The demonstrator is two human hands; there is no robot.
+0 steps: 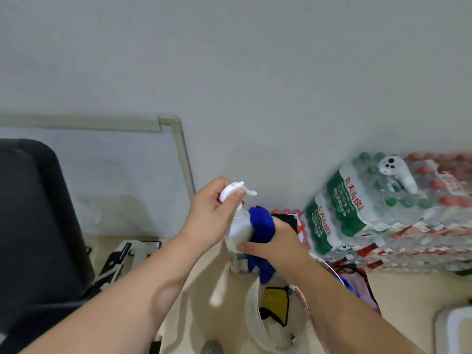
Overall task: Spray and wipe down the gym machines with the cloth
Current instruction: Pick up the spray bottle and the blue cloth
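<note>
Both hands on spray bottle (pixel 238 226), held in front of the wall.
Left hand (pixel 212 213) fingers curl round the white pump head; right hand (pixel 275 241) fingers clamp the bottle body and blue cloth (pixel 261 226) together. Black seat pad (pixel 33 213) left, water packs (pixel 357 205) with a white controller (pixel 396 172) on top right, white bin (pixel 251 310) under the hands.

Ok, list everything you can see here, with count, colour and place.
bottle: one, white, centre, in both hands
cloth: one, blue, pressed against the bottle
water packs: several, green or red caps, stacked at right
controller: one, white, on the packs
pad: one, black, left
board: one, pale, behind the pad
bin: one, white, bottom centre
left hand: one, grips the bottle's spray head
right hand: one, holds the bottle's body and the cloth
</note>
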